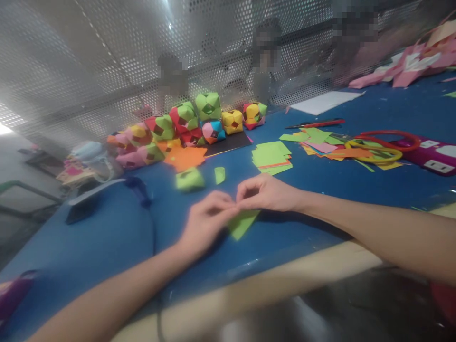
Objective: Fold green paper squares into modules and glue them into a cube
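Note:
A green square of paper (244, 225) lies on the blue tabletop, partly covered by both hands. My left hand (210, 216) comes from the lower left, its fingertips closed at the paper's upper edge. From the right, my right hand (267, 194) meets it there, thumb and forefinger pinched on the same edge. The fingers hide the part of the sheet between them. Just beyond the hands are a small folded green piece (220, 175), a puffy green folded paper shape (190, 179) and a stack of green paper squares (271, 156).
Several folded paper balls (208, 106) line the back by a perforated metal screen (213, 42). Orange paper pieces (187, 158) lie before them. To the right are red-handled scissors (320, 124), paper scraps, yellow and red rings (374, 151) and a purple power strip (432, 154). A cable (154, 237) crosses at left.

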Motion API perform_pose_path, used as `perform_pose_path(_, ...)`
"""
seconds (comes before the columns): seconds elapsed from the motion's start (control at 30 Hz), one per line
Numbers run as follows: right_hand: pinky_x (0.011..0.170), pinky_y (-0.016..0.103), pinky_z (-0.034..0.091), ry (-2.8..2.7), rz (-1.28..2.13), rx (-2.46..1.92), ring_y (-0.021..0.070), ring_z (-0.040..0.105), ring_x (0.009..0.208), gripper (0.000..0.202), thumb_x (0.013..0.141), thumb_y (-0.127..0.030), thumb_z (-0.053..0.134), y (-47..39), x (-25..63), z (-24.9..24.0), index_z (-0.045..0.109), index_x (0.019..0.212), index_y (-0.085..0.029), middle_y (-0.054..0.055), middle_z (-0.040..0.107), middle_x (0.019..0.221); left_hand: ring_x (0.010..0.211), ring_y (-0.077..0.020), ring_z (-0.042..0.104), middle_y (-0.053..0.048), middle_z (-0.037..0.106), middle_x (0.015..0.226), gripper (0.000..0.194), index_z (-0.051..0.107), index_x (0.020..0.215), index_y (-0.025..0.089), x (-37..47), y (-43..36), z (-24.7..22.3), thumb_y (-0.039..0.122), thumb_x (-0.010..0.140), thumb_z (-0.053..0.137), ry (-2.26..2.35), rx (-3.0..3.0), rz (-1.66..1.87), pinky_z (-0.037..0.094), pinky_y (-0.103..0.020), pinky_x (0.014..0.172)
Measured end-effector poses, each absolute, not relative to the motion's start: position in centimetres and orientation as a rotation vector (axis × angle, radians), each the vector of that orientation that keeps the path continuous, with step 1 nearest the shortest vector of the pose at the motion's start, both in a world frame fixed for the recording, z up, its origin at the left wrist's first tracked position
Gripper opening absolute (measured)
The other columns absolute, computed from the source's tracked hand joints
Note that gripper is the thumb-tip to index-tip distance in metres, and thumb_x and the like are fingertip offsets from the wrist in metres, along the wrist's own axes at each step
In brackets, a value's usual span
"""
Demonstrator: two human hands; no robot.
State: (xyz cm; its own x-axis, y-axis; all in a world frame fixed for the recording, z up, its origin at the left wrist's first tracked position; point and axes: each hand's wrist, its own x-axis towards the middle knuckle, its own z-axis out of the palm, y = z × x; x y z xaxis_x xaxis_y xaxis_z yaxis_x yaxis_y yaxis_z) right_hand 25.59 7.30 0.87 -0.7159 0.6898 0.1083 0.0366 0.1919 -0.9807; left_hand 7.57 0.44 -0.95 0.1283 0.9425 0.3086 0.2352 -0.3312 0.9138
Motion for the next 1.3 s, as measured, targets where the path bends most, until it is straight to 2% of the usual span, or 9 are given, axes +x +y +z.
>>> perform_pose_path(0.3, 0.059, 0.02, 0.041, -2.243, 1.47, -0.522, 0.0085, 0.052, 0.062, 0.016, 0.069, -0.029, 0.072, 7.6, 26.5, 1.0, 0.068, 0.067, -0.014, -0.002, 0.063, 0.065, 0.067, -0.0112, 0.049, -0.001, 0.056, 0.072, 0.025, 0.061, 0.067, 0.015, 7.9, 0.3, -0.2, 0.038, 0.076, 0.067, 1.085, 1.539, 0.998, 0.04, -0.024, 0.064)
perform_pose_path(0.6, 0.065, 0.024, 0.046, -2.015, 1.342, -0.574, 0.0106, 0.057, 0.069, 0.015, 0.076, -0.027, 0.063, 7.8, 26.4, 1.7, 0.067, 0.084, -0.016, 0.001, 0.067, 0.079, 0.052, -0.0083, 0.041, 0.003, 0.047, 0.06, 0.03, 0.05, 0.068, 0.018, 7.0, 2.2, -1.2, 0.043, 0.082, 0.058, 1.371, 1.241, 1.427, 0.037, -0.02, 0.05)
perform_pose_path(0.8, 0.056, 0.022, 0.043, -1.753, 1.424, -0.718, 0.0073, 0.052, 0.053, 0.017, 0.084, -0.025, 0.05, 9.0, 26.1, 1.3, 0.056, 0.07, -0.016, -0.001, 0.061, 0.064, 0.053, -0.0102, 0.041, 0.003, 0.043, 0.054, 0.042, 0.041, 0.056, 0.018, 6.4, 2.2, -0.8, 0.047, 0.086, 0.048, 1.638, 1.48, 1.42, 0.035, -0.022, 0.052)
perform_pose_path(0.9, 0.053, 0.021, 0.042, -1.675, 1.397, -0.787, 0.0072, 0.051, 0.05, 0.025, 0.086, -0.027, 0.049, 9.5, 26.1, 1.2, 0.054, 0.063, -0.016, -0.001, 0.058, 0.059, 0.056, -0.0109, 0.042, 0.003, 0.045, 0.056, 0.035, 0.045, 0.059, 0.018, 6.0, 2.4, -1.0, 0.042, 0.083, 0.053, 1.788, 1.614, 1.283, 0.034, -0.023, 0.054)
perform_pose_path(1.0, 0.05, 0.021, 0.041, -1.604, 1.352, -0.827, 0.0073, 0.049, 0.048, 0.031, 0.086, -0.032, 0.051, 9.9, 26.3, 1.3, 0.054, 0.059, -0.016, 0.0, 0.057, 0.055, 0.066, -0.0123, 0.05, 0.001, 0.056, 0.073, 0.01, 0.055, 0.079, 0.018, 5.8, 2.7, -1.6, 0.026, 0.078, 0.059, 1.772, 1.726, 1.18, 0.039, -0.024, 0.062)
perform_pose_path(1.1, 0.048, 0.021, 0.041, -1.601, 1.336, -0.842, 0.0077, 0.049, 0.047, 0.04, 0.085, -0.044, 0.052, 10.1, 26.4, 1.3, 0.056, 0.057, -0.016, 0.001, 0.057, 0.053, 0.094, -0.0162, 0.057, -0.007, 0.058, 0.113, 0.045, 0.05, 0.116, 0.02, 6.1, 2.6, -1.7, 0.012, 0.072, 0.056, 1.644, 1.844, 1.144, 0.045, -0.029, 0.079)
perform_pose_path(1.17, 0.048, 0.021, 0.041, -1.62, 1.333, -0.839, 0.0079, 0.05, 0.047, 0.045, 0.086, -0.05, 0.05, 10.1, 26.3, 1.2, 0.056, 0.058, -0.015, 0.002, 0.057, 0.053, 0.111, -0.0196, 0.053, -0.009, 0.053, 0.127, 0.056, 0.047, 0.125, 0.021, 6.5, 2.4, -1.5, 0.011, 0.071, 0.058, 1.527, 1.959, 1.053, 0.043, -0.034, 0.091)
perform_pose_path(1.23, 0.048, 0.021, 0.041, -1.632, 1.317, -0.831, 0.0074, 0.049, 0.047, 0.039, 0.084, -0.047, 0.053, 9.9, 26.2, 1.1, 0.058, 0.063, -0.015, 0.001, 0.059, 0.057, 0.113, -0.0216, 0.053, -0.009, 0.059, 0.12, 0.037, 0.059, 0.11, 0.02, 6.8, 2.2, -1.3, 0.016, 0.074, 0.06, 1.416, 2.084, 0.957, 0.039, -0.038, 0.098)
perform_pose_path(1.3, 0.048, 0.021, 0.04, -1.647, 1.279, -0.837, 0.0065, 0.048, 0.048, 0.025, 0.081, -0.039, 0.06, 9.9, 26.1, 1.1, 0.06, 0.071, -0.016, 0.0, 0.061, 0.063, 0.101, -0.0206, 0.057, -0.007, 0.065, 0.102, 0.011, 0.066, 0.086, 0.019, 6.8, 2.1, -1.1, 0.022, 0.077, 0.059, 1.389, 2.135, 0.988, 0.041, -0.037, 0.094)
